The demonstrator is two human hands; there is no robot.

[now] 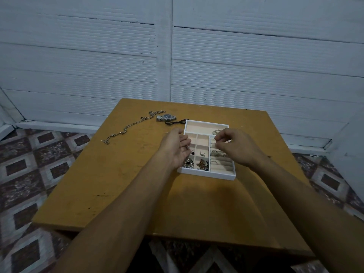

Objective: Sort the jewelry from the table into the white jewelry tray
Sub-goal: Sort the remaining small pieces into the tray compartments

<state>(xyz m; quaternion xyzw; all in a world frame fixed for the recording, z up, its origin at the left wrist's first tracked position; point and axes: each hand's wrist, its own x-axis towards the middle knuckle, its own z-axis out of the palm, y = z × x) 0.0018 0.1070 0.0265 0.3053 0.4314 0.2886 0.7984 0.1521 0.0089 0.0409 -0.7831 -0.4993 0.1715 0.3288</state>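
Right hand (232,146) curled over the white compartmented jewelry tray (206,175), whether pinching anything indiscernible. Left hand (175,148) flat, relaxed. Silver wristwatch (166,117) and metal link chain (128,128) lie beyond, ungrasped.

The left hand (175,147) hid the left compartments of the white tray (206,174), and a glint by its fingers was too small to name. The right hand (234,146) covered part of the ring rolls (220,164). Whether its curled fingertips pinched anything could not be told. The jewelry pieces (202,164) were too small to identify. Both forearms ran off the bottom edge.
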